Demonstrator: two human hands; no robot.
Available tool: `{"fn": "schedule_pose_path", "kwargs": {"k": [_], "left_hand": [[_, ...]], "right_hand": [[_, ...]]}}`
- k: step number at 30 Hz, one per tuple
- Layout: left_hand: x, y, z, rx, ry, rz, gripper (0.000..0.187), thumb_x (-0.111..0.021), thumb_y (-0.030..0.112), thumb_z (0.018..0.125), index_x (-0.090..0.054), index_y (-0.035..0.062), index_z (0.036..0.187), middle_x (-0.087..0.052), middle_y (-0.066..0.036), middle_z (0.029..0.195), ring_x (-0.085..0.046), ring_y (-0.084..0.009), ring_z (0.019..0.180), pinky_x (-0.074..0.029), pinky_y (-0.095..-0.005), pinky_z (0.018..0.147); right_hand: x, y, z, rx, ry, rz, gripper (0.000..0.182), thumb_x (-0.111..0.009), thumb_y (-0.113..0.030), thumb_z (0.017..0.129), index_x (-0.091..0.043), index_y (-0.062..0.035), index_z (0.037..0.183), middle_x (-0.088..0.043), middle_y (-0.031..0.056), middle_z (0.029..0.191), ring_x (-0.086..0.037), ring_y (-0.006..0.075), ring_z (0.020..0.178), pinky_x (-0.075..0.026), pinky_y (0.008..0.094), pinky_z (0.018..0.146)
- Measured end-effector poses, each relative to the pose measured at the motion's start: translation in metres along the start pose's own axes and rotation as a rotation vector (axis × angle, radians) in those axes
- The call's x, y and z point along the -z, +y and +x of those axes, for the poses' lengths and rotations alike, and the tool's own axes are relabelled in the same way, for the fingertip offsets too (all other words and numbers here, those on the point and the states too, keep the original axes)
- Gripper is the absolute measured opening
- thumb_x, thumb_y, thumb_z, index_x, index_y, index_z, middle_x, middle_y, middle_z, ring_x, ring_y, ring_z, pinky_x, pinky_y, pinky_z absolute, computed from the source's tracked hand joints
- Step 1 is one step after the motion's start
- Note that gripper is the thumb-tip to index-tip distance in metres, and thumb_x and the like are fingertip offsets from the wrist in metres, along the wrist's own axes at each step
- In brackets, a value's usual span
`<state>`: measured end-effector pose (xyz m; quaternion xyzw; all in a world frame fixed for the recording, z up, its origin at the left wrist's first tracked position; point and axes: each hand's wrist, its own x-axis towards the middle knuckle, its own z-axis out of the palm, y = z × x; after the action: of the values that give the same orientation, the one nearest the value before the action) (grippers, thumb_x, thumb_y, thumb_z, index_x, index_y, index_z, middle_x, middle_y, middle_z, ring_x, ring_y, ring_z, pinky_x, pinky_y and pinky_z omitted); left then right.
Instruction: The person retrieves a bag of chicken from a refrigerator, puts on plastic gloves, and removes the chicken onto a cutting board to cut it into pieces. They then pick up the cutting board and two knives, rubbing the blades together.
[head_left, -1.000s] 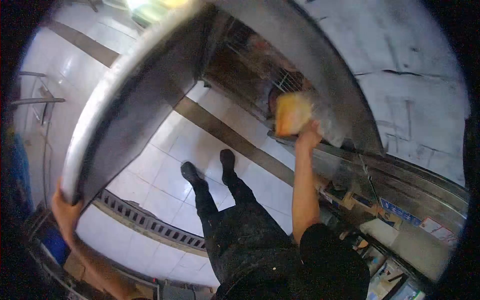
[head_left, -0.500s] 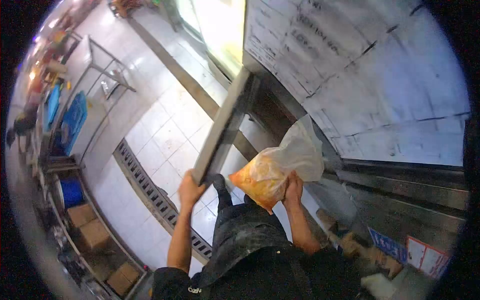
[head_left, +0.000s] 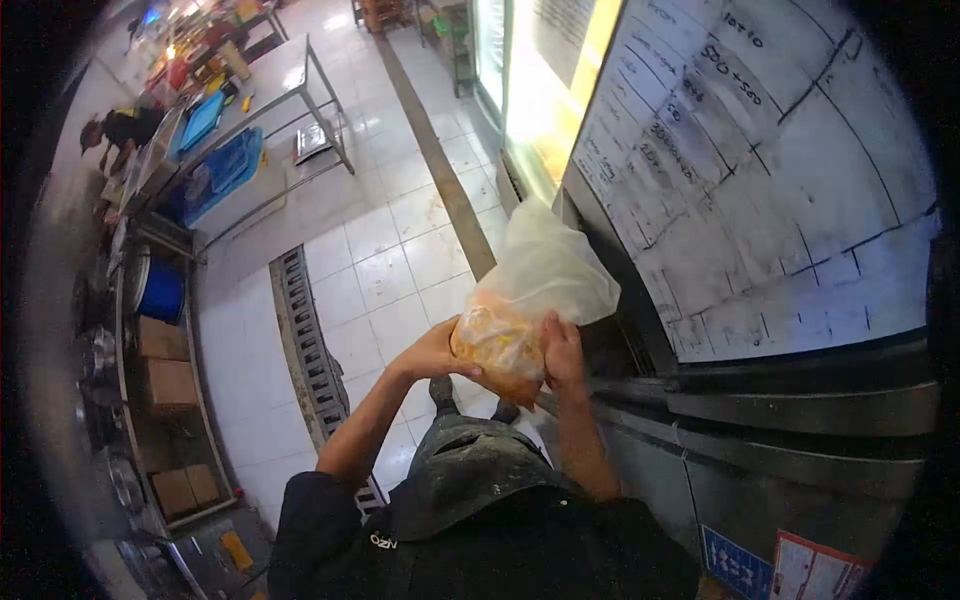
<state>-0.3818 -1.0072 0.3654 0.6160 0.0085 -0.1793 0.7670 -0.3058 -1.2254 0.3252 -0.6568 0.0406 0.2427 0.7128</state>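
2 cupped hands [head_left: 437, 348] [head_left: 563, 350] (slightly apart)

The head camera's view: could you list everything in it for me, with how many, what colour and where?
Plastic bag: one, clear-whitish with orange-yellow contents, between both hands
Written-on surface: one, white with dark writing, right
Signs: two, one blue, one white with red border, lower right
Lit panel: one, yellowish-white, top centre
Floor grate: one, grey, left of centre
Cardboard boxes: at least four, brown, left shelving
Drum: one, blue, above boxes
Metal table: one, silvery, upper left
Small far-left items: too blurred to count
Other person: one, dark clothing, far upper left
Left hand, right hand: bare, holding the bag
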Motion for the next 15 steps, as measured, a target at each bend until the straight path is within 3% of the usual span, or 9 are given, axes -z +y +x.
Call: {"fn": "schedule_pose_path", "kwargs": {"k": [1,3,4,6,7,9,15], "left_hand": [[0.002,-0.001,-0.004,-0.012,0.010,0.006,0.084,-0.085,0.016,0.059,-0.040,-0.0031,0.127,-0.053,-0.011,0.121,-0.051,-0.0183,0.111,-0.042,-0.0332,0.096],[-0.001,-0.003,-0.020,-0.025,0.221,-0.024,0.086,-0.086,0.012,0.057,-0.040,-0.0039,0.127,-0.054,-0.010,0.118,-0.052,-0.0195,0.109,-0.042,-0.0331,0.096],[-0.002,-0.008,-0.027,-0.028,0.231,-0.028,0.086,-0.086,0.012,0.057,-0.040,-0.0039,0.127,-0.054,-0.010,0.118,-0.052,-0.0195,0.109,-0.042,-0.0331,0.096],[0.006,-0.014,-0.035,-0.054,0.367,-0.143,0.085,-0.085,0.010,0.057,-0.038,-0.0041,0.127,-0.053,-0.011,0.118,-0.052,-0.0204,0.109,-0.041,-0.0334,0.097],[0.012,-0.015,-0.040,-0.061,0.375,-0.152,0.085,-0.085,0.010,0.057,-0.038,-0.0041,0.127,-0.053,-0.011,0.118,-0.052,-0.0204,0.109,-0.041,-0.0334,0.097],[0.027,-0.013,-0.049,-0.060,0.317,-0.011,0.090,-0.085,0.008,0.057,-0.034,-0.0030,0.130,-0.050,-0.011,0.122,-0.049,-0.0207,0.113,-0.041,-0.0339,0.097],[0.097,0.009,-0.076,-0.188,0.235,-0.132,0.092,-0.084,0.007,0.060,-0.028,0.0001,0.132,-0.045,-0.011,0.126,-0.044,-0.0199,0.119,-0.040,-0.0351,0.099]], "right_hand": [[-0.007,-0.001,0.002,0.011,-0.013,-0.002,0.030,-0.048,-0.027,0.096,-0.055,0.0006,0.105,-0.057,0.0056,0.097,-0.056,0.0125,0.085,-0.048,0.0271,0.073],[-0.021,-0.003,-0.003,0.030,-0.144,0.307,0.041,-0.061,-0.028,0.088,-0.050,0.0006,0.116,-0.057,0.0063,0.104,-0.056,0.0141,0.093,-0.048,0.0281,0.080],[-0.025,-0.004,-0.007,0.027,-0.153,0.301,0.041,-0.061,-0.028,0.088,-0.050,0.0006,0.116,-0.057,0.0063,0.104,-0.056,0.0141,0.093,-0.048,0.0281,0.080],[-0.043,-0.033,-0.023,0.237,-0.450,0.049,0.066,-0.075,-0.025,0.076,-0.041,0.0003,0.127,-0.054,0.0070,0.114,-0.054,0.0168,0.102,-0.046,0.0301,0.087],[-0.051,-0.044,-0.027,0.235,-0.460,0.038,0.066,-0.075,-0.025,0.076,-0.041,0.0003,0.127,-0.054,0.0070,0.114,-0.054,0.0168,0.102,-0.046,0.0301,0.087],[-0.069,-0.063,-0.026,0.063,-0.720,0.108,0.083,-0.082,-0.020,0.066,-0.036,0.0001,0.132,-0.053,0.0075,0.119,-0.052,0.0185,0.107,-0.044,0.0317,0.091],[-0.143,-0.050,-0.002,0.035,-0.659,-0.115,0.074,-0.080,-0.012,0.068,-0.040,-0.0003,0.129,-0.053,0.0088,0.118,-0.052,0.0182,0.108,-0.044,0.0320,0.091]]}}
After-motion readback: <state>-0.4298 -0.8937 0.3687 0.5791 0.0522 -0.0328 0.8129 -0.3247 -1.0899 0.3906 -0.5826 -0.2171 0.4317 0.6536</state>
